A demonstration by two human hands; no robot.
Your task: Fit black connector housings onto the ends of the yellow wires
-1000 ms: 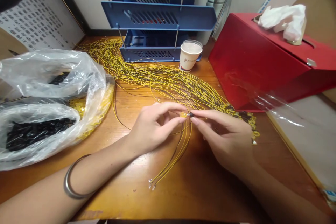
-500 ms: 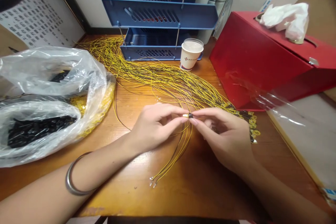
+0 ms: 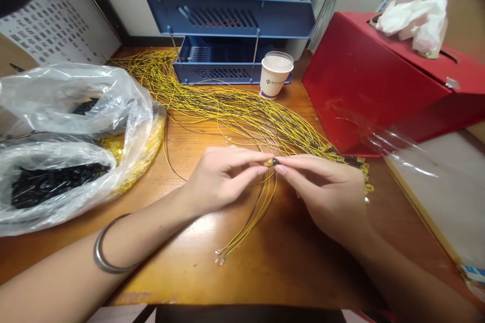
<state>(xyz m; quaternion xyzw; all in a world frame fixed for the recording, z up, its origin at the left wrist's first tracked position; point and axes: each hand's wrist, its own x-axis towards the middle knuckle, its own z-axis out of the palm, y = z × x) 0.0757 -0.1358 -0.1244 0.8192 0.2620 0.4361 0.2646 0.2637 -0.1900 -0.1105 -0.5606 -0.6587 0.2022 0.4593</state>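
My left hand [image 3: 217,174] pinches a small yellow plastic piece [image 3: 269,162] between thumb and forefinger. My right hand [image 3: 329,181] pinches a small black plastic piece [image 3: 275,161] that meets the yellow one end to end. Whether the two are joined cannot be made out. Below my fingertips run several loose yellow and dark wires [image 3: 261,212], with shiny metal ends [image 3: 220,257] lying on the wooden table [image 3: 182,282]. Behind my hands stretches a large bundle of yellow and dark wires [image 3: 227,106], its right end fitted with small yellow and black parts [image 3: 366,174].
At left lie clear plastic bags [image 3: 132,161] with black and yellow small parts. A blue two-tier tray rack [image 3: 227,15] stands at the back, a paper cup [image 3: 276,75] before it. A red box [image 3: 364,86] with tissue on top occupies the right.
The yellow and black pieces have turned slightly between my fingertips, and more yellow shows now. Both hands stay in nearly the same place; the whole view has shifted a little.
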